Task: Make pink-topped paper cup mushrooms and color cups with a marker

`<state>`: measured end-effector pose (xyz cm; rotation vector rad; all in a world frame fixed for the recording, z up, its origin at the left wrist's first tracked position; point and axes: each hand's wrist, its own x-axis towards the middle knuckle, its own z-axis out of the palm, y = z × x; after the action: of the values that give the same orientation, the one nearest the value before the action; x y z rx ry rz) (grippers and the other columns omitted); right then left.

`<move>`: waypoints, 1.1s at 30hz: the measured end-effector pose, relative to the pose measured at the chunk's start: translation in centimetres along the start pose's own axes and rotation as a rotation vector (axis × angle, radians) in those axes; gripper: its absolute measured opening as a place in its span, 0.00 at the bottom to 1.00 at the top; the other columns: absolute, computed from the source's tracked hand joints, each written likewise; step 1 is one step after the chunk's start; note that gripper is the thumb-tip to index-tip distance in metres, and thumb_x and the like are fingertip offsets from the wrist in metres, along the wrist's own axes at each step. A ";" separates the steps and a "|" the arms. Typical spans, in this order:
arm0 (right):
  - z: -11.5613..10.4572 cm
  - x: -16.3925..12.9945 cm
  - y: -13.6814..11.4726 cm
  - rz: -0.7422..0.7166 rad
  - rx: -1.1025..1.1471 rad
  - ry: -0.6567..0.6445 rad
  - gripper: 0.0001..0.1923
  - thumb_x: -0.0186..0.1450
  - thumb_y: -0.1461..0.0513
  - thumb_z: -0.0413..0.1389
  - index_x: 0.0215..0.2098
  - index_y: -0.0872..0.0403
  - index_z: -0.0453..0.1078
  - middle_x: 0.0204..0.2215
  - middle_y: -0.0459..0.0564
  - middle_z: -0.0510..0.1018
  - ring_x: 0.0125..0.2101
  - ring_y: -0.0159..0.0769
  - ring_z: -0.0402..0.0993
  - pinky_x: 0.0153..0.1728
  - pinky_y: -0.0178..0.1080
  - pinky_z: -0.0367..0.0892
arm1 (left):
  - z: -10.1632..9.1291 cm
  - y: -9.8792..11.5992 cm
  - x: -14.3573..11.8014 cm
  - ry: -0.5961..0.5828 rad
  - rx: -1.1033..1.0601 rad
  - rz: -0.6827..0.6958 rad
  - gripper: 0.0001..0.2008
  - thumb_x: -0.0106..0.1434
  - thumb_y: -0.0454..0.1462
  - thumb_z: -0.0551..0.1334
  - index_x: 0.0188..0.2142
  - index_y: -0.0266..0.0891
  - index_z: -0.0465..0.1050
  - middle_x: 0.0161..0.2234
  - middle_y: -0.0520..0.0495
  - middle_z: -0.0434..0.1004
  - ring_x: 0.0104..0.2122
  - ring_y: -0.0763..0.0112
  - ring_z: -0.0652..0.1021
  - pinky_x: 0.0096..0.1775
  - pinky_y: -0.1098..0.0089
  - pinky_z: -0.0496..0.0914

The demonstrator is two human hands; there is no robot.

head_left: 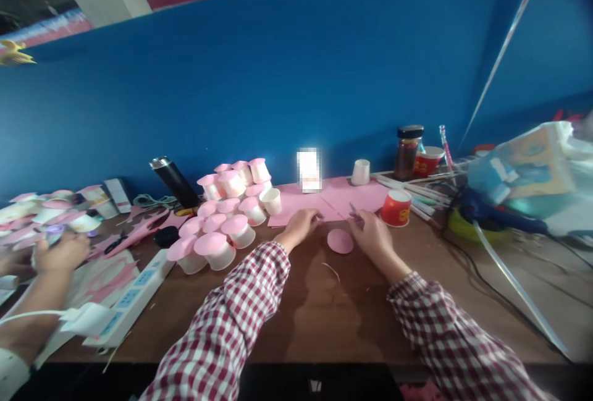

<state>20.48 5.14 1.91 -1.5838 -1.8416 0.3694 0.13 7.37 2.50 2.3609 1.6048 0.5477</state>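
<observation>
My left hand [302,227] is at the near edge of the pink paper [290,203], its fingers curled together on the sheet. My right hand [373,233] is closed around a thin grey pen-like tool [353,207], held over the same paper; its exact kind is too small to tell. Between and just below the hands, a round pink paper disc [340,241] lies on the brown table [324,314]. Left of my left hand stand several white paper cups topped with pink discs [215,244]. A plain white cup [271,201] is beside them.
A red paper cup [396,208] stands right of my right hand, and a white cup [360,172] behind it. Left are a power strip [134,296], a black flask [173,181] and a co-worker's hand [62,253]. A jar [409,152] and cables are at right.
</observation>
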 end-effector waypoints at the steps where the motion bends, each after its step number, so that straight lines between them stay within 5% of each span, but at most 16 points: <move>1: 0.1 0.1 0.0 -0.004 0.002 -0.017 0.13 0.63 0.58 0.52 0.43 0.54 0.71 0.36 0.51 0.79 0.33 0.36 0.75 0.30 0.34 0.63 | 0.0 -0.1 0.6 -0.003 0.008 -0.006 0.11 0.61 0.37 0.57 0.39 0.38 0.75 0.37 0.45 0.78 0.37 0.68 0.76 0.41 0.71 0.68; 12: 1.1 0.8 -0.1 0.000 0.013 -0.036 0.14 0.63 0.58 0.51 0.44 0.54 0.71 0.36 0.51 0.79 0.32 0.35 0.75 0.30 0.34 0.64 | 0.1 0.0 5.2 -0.179 0.025 -0.108 0.13 0.56 0.36 0.60 0.42 0.40 0.72 0.41 0.45 0.77 0.39 0.65 0.76 0.40 0.70 0.68; 25: 1.0 0.9 -0.6 -0.011 0.040 -0.052 0.13 0.62 0.59 0.51 0.43 0.55 0.71 0.37 0.52 0.78 0.32 0.35 0.74 0.32 0.34 0.65 | -1.6 -0.9 1.8 -0.257 0.011 -0.134 0.07 0.57 0.38 0.57 0.26 0.38 0.69 0.27 0.48 0.74 0.26 0.70 0.73 0.28 0.73 0.64; 33: 1.3 0.9 -0.4 0.008 0.044 -0.061 0.14 0.62 0.59 0.51 0.43 0.55 0.72 0.34 0.52 0.79 0.31 0.36 0.75 0.30 0.34 0.65 | -2.0 -2.1 3.9 -0.164 -0.048 -0.200 0.07 0.58 0.35 0.56 0.34 0.35 0.70 0.30 0.46 0.76 0.28 0.71 0.75 0.30 0.74 0.66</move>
<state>19.33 6.21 1.51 -1.5660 -1.8604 0.4637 -1.22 11.73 4.18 2.1187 1.7055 0.3390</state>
